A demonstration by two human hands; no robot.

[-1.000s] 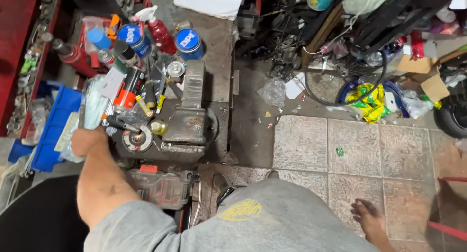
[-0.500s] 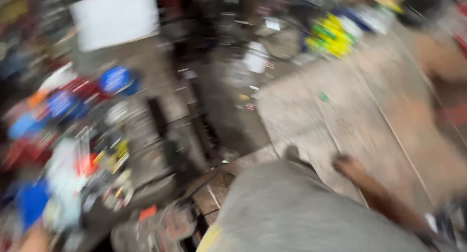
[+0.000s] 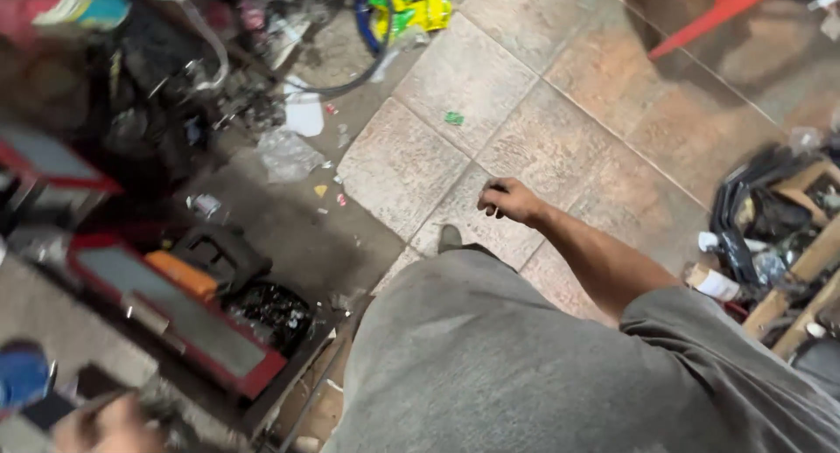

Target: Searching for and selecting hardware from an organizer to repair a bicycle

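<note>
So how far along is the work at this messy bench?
Nothing looks finished: the red drawer stands open with an orange tool beside it. The left hand is down at the bench, too blurred to read. The right hand hangs over the floor tiles, fingers curled. Scraps litter the floor.

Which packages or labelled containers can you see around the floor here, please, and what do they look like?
Yellow-green packaging: crumpled plastic, top centre, beside a dark hose.
White paper scrap: flat, on the dirty floor left of the tiles.
Small tube: lying at right, white with a brown end.
Green scrap: tiny, on a tile.
</note>
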